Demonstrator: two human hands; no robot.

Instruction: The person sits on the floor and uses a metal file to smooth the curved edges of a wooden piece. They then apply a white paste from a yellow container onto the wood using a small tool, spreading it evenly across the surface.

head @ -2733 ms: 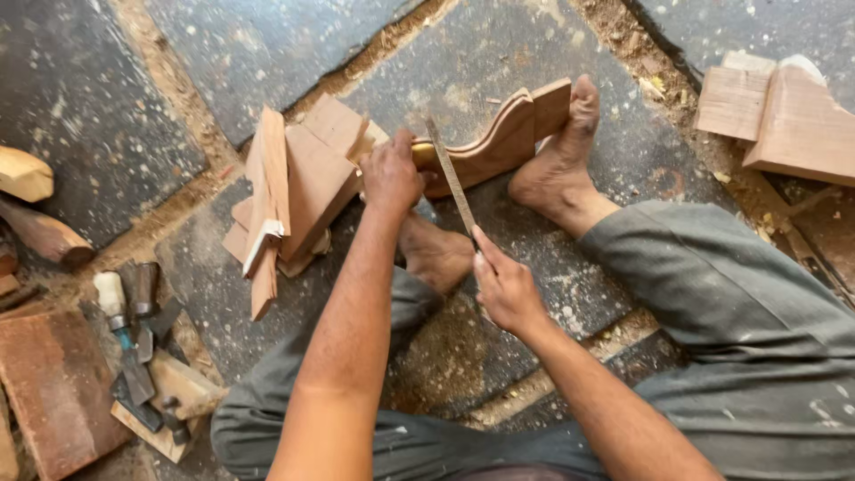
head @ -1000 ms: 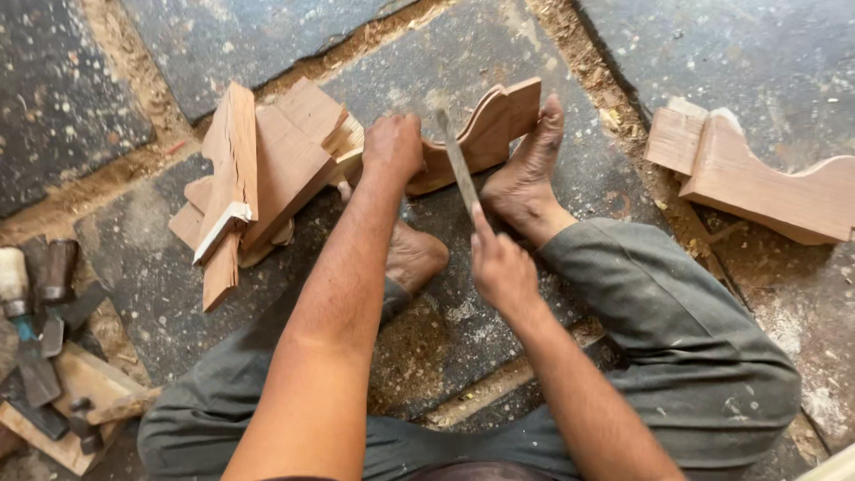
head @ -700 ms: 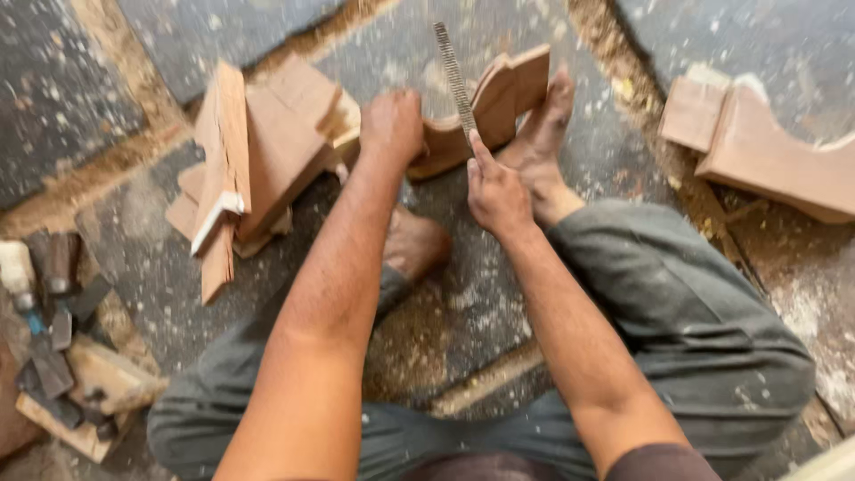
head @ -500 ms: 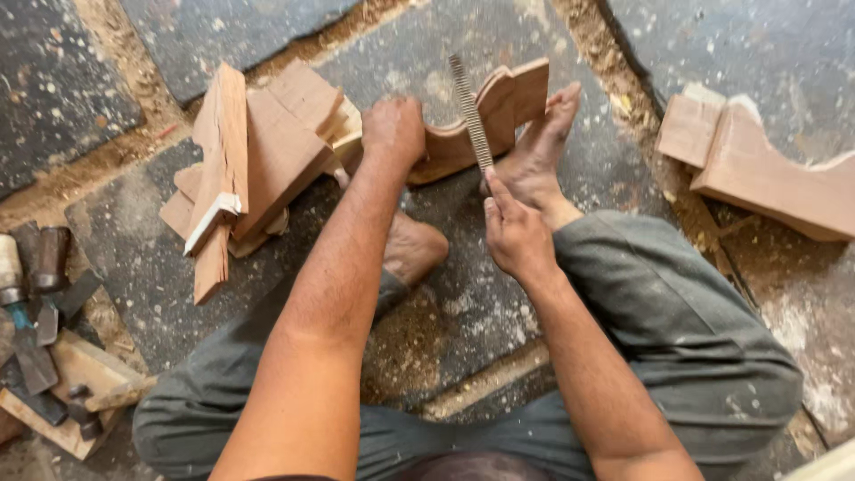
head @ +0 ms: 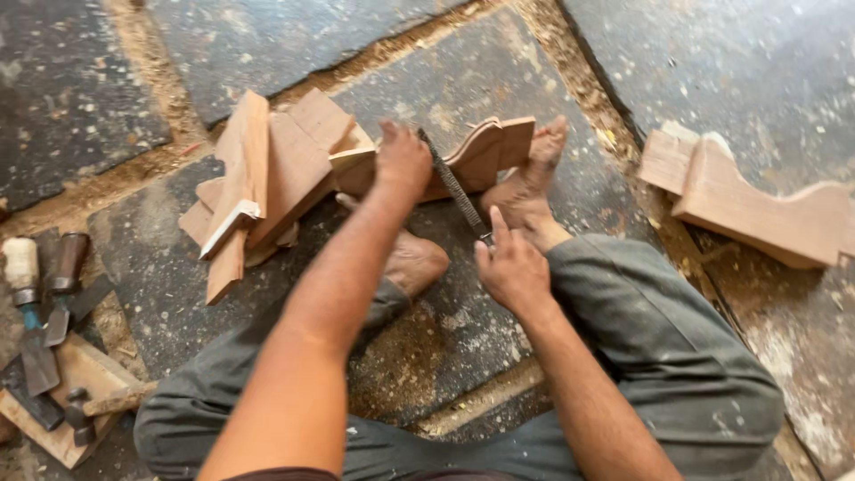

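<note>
Head view: the left hand [head: 403,160] presses down on a curved brown wooden bracket [head: 481,153] braced by a bare foot [head: 525,191] — right hand [head: 512,267], fingers closed around a long metal rasp [head: 456,189], slants it across the bracket's near edge.

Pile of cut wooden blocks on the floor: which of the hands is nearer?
Left. The left hand presses on the curved wooden piece right beside the pile of cut wooden blocks. The right hand holds the metal file's handle end, farther off.
</note>
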